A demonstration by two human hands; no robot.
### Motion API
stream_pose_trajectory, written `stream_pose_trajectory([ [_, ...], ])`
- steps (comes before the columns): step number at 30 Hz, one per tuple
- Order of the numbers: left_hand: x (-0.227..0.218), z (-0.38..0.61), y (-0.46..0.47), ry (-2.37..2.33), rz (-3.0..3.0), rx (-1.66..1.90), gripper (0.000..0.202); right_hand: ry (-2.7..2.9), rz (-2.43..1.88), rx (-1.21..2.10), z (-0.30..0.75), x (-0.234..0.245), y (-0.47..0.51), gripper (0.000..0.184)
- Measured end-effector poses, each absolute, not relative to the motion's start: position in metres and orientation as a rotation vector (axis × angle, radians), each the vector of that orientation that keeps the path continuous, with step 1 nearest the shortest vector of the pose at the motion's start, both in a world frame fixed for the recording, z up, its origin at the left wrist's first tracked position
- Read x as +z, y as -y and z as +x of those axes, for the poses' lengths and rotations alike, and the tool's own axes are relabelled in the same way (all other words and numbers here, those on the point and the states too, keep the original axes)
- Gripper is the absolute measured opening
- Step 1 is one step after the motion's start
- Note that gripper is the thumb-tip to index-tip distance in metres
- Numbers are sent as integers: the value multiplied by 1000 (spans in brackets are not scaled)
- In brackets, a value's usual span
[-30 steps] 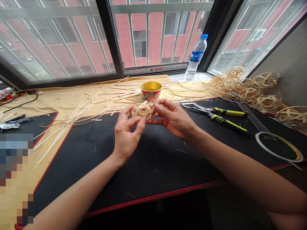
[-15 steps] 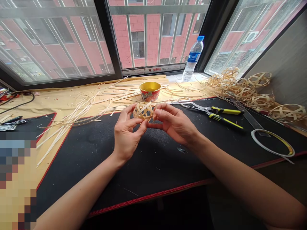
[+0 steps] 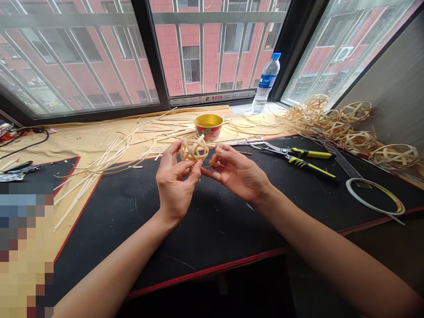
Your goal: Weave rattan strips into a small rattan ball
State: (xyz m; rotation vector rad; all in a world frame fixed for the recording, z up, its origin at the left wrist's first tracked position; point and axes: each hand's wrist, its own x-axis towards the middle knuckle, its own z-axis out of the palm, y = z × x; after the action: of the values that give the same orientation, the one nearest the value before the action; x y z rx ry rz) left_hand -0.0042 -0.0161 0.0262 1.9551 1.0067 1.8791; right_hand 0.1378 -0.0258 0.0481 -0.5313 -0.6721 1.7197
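Note:
A small openwork ball woven from pale bamboo strips [image 3: 194, 149] is held up over the black mat [image 3: 205, 229]. My left hand [image 3: 175, 181] grips it from the left, thumb and fingers closed around its side and lower edge. Just right of the ball, my right hand [image 3: 236, 172] pinches a thin bamboo strip [image 3: 212, 162] that curves from the ball's lower side. Its fingertips are slightly apart from the ball. Part of the strip is hidden by the fingers.
Behind the hands stands a red bowl with a gold inside [image 3: 208, 126]. Loose strips [image 3: 99, 165] lie to the left. At right are yellow-and-black pliers [image 3: 298, 157], a roll of tape [image 3: 374, 196] and several woven balls [image 3: 357, 137]. A water bottle [image 3: 265, 84] stands by the window.
The ball has shifted slightly left and turned in my left hand. My right fingers have drawn back from it, opening a small gap spanned by the strip.

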Motion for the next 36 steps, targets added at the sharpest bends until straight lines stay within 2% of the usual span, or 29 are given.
stream_pose_trajectory([
  [13,25,-11,9,-977,2001,1892,9,630,-574,1887,139,40,21,13],
  [20,23,-14,6,-926,2067,1884,5,701,-537,1814,140,41,22,13],
  [27,21,-15,4,-906,2011,1893,4,574,-557,1876,137,39,21,11],
  [36,25,-14,9,-1030,1957,1761,13,701,-557,1783,144,44,19,11],
])
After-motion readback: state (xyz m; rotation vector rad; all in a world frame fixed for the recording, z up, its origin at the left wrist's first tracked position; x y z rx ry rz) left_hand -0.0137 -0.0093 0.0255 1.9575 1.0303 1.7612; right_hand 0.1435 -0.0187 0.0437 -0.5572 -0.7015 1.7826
